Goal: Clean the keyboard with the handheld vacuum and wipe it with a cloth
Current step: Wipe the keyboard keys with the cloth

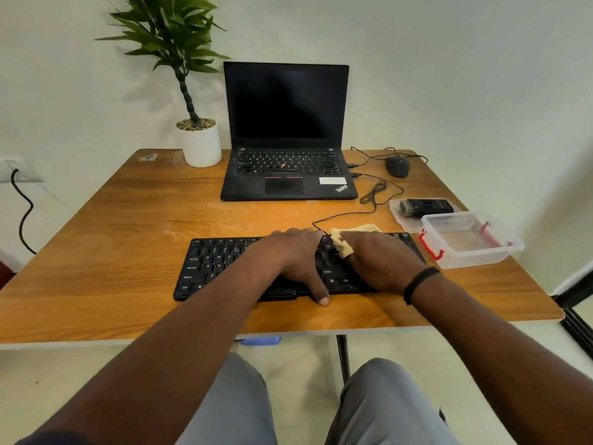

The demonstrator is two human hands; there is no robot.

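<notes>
1. Head view: the black keyboard (224, 264) lies near the front edge of the counter (112, 220), its long axis running left to right, parallel to that edge.
2. The left hand (295, 261) rests flat across the middle keys, fingers (288, 234) straight and close together, thumb hooked over the keyboard's near edge, steadying it.
3. The right hand (378, 261) presses a yellow cloth (349, 239) on the right half of the keys; its fingers curl round the cloth, which bunches out toward the back edge.
4. Judged from this, wiping is under way; the unwiped run of keys lies leftward of the cloth, under and beyond the left hand, so that hand would have to shift.
5. What looks like the handheld vacuum (423, 207) lies on a clear lid near the right edge, behind the plastic box (468, 240).
</notes>
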